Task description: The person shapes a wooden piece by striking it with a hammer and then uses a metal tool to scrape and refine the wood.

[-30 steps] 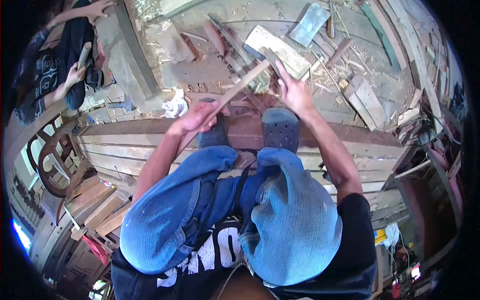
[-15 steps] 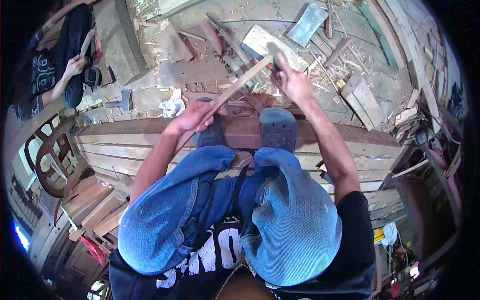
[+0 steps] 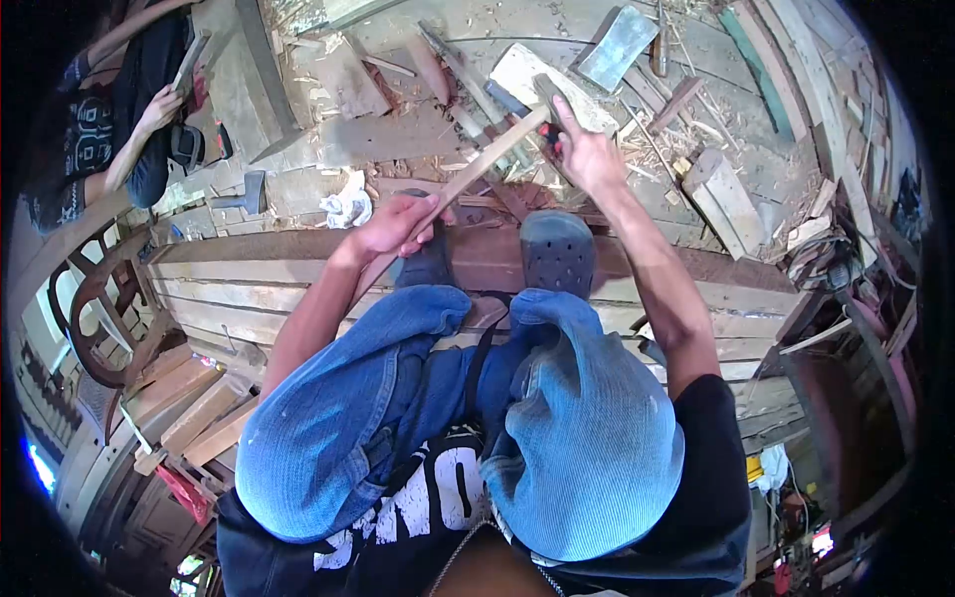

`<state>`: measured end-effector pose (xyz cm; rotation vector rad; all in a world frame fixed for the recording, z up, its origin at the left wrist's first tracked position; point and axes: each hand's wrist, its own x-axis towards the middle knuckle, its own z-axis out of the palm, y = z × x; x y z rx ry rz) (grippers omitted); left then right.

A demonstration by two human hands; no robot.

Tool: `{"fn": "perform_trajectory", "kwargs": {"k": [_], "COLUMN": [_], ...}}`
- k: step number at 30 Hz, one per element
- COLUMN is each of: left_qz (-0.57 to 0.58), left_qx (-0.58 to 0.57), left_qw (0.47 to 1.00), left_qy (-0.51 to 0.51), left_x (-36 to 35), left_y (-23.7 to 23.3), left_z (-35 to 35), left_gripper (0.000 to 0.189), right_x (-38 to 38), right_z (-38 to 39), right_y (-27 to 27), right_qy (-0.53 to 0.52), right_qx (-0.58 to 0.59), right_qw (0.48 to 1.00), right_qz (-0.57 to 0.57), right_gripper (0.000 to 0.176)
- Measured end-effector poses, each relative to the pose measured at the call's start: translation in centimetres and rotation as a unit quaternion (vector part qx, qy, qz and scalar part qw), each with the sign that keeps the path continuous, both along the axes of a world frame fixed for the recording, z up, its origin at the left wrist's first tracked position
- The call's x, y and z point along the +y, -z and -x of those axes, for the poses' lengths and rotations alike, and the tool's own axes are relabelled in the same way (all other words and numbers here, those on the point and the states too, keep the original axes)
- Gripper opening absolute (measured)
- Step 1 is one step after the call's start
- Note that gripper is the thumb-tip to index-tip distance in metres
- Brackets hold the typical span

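My left hand [image 3: 396, 225] is wrapped around a narrow wooden strip [image 3: 487, 159], which slants from beside my knee up to the right. My right hand [image 3: 591, 157] grips a flat-bladed hand tool [image 3: 545, 90] with a red and black handle. Its index finger lies along the tool, and the blade is at the strip's far end. Whether the tool is a knife or a file, I cannot make out. Behind the tool lies a pale wood block [image 3: 522, 68]. Below the hands are my dark clogs [image 3: 557, 254].
A hatchet [image 3: 249, 193] and a crumpled white cloth [image 3: 347, 202] lie at left. A metal plate [image 3: 615, 48], wood blocks [image 3: 723, 204] and shavings cover the floor. At upper left another person's hand [image 3: 159, 107] holds a stick. Stacked planks [image 3: 239, 296] run below my feet.
The tool's blade now shows flatter and more clearly at the strip's end, my right hand having shifted slightly. The left hand keeps its hold. The other person's hand has moved up a little.
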<state>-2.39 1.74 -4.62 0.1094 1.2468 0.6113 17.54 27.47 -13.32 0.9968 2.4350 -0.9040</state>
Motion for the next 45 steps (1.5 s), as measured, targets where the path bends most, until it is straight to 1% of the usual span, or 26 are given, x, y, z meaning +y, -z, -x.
{"fn": "perform_trajectory", "kwargs": {"k": [2,3,4,6,7,8,10,11,14,15,16,18,20,21,22,24,26,28,30,32,33,34,36,37,41,45], "left_qz": [0.002,0.0,0.001,-0.002,0.002,0.001,-0.001,0.001,0.0,-0.005,-0.011,0.0,-0.012,-0.005,-0.002,-0.017,-0.031,-0.028,-0.06,-0.085,-0.086,-0.097,-0.122,-0.133,-0.14,-0.163], "left_qx": [0.035,0.027,0.025,0.032,0.031,0.052,0.07,0.066,0.068,0.073,0.076,0.078,0.086,0.085,0.086,0.091,0.096,0.107,0.108,0.103,0.1,0.092,0.086,0.08,0.051,0.068], "left_qw": [0.999,1.0,1.0,0.999,1.0,0.999,0.997,0.998,0.998,0.997,0.997,0.997,0.996,0.996,0.996,0.996,0.995,0.994,0.992,0.99,0.99,0.99,0.988,0.987,0.988,0.983], "left_qy": [0.014,0.009,0.009,0.0,0.001,0.009,0.016,0.014,0.009,0.009,0.009,0.012,0.01,0.005,-0.001,-0.006,-0.012,-0.024,-0.034,-0.045,-0.046,-0.048,-0.037,-0.041,-0.051,-0.041], "left_x": [0.7,0.6,0.5,0.3,0.2,0.5,0.8,0.6,0.5,0.6,1.1,0.6,0.9,0.8,1.0,1.2,0.9,0.4,0.1,0.5,0.7,0.6,0.9,1.0,1.5,1.5], "left_y": [0.0,0.2,0.4,0.7,0.3,0.2,0.2,0.3,0.9,1.1,1.3,0.8,0.8,0.7,0.7,0.0,-1.3,-2.7,-3.8,-5.2,-5.8,-6.2,-7.1,-7.4,-8.5,-8.8], "left_z": [0.1,0.0,-0.1,-0.3,-0.6,-0.7,-0.9,-0.8,-0.7,-0.7,-0.3,-0.7,-0.8,-1.0,-1.0,-0.9,-1.0,-1.1,-1.2,-1.1,-1.1,-1.1,-1.3,-1.4,-1.3,-1.3], "left_gripper": [0.045,0.045,0.045,0.046,0.046,0.045,0.045,0.044,0.044,0.044,0.044,0.043,0.043,0.043,0.043,0.043,0.043,0.042,0.04,0.044,0.044,0.044,0.043,0.042,0.037,0.04], "right_x": [-1.9,-2.3,-1.6,0.9,0.3,-0.8,-3.0,-1.9,0.6,-0.5,-1.6,-2.3,0.4,1.0,0.8,0.7,0.9,0.7,0.8,1.2,1.4,1.7,2.2,2.3,2.5,2.8], "right_z": [-0.5,-0.6,-0.5,0.2,-0.3,-0.8,-1.4,-1.3,-0.6,-0.6,-1.0,-1.5,-1.0,-0.8,-0.9,-0.4,-0.1,0.1,0.5,1.0,1.6,2.1,2.8,3.3,4.1,3.4], "right_y": [-0.9,-1.2,-1.2,-1.1,0.3,1.5,0.3,-0.5,0.0,-0.7,-0.4,0.1,0.6,0.6,0.5,-0.3,-0.3,-1.8,-2.7,-2.5,-5.3,-7.1,-9.7,-10.9,-13.6,-14.6], "right_qy": [-0.021,-0.038,-0.038,0.002,-0.015,-0.014,-0.041,-0.06,0.003,0.007,-0.01,-0.043,0.003,-0.011,-0.01,0.068,0.093,0.249,0.296,0.366,0.452,0.45,0.444,0.439,0.432,0.427], "right_qx": [0.053,0.074,0.072,-0.042,0.012,0.014,0.156,0.049,-0.03,-0.022,0.049,0.042,-0.011,0.034,0.034,-0.001,0.025,0.163,0.221,0.368,0.391,0.397,0.467,0.472,0.484,0.484], "right_qw": [0.998,0.996,0.996,0.999,0.998,0.998,0.98,0.996,0.999,1.0,0.999,0.997,0.998,0.993,0.993,0.996,0.99,0.953,0.929,0.854,0.77,0.769,0.671,0.675,0.649,0.644], "right_qz": [0.029,-0.029,-0.028,0.007,-0.059,-0.062,-0.117,-0.044,-0.031,-0.02,0.005,-0.046,-0.064,-0.115,-0.115,-0.063,-0.101,-0.06,-0.029,0.049,0.224,0.221,0.366,0.358,0.397,0.411], "right_gripper": [0.064,0.062,0.062,0.064,0.063,0.063,0.061,0.058,0.058,0.058,0.059,0.06,0.064,0.064,0.064,0.065,0.066,0.065,0.064,0.062,0.055,0.055,0.045,0.031,0.015,0.011]}}
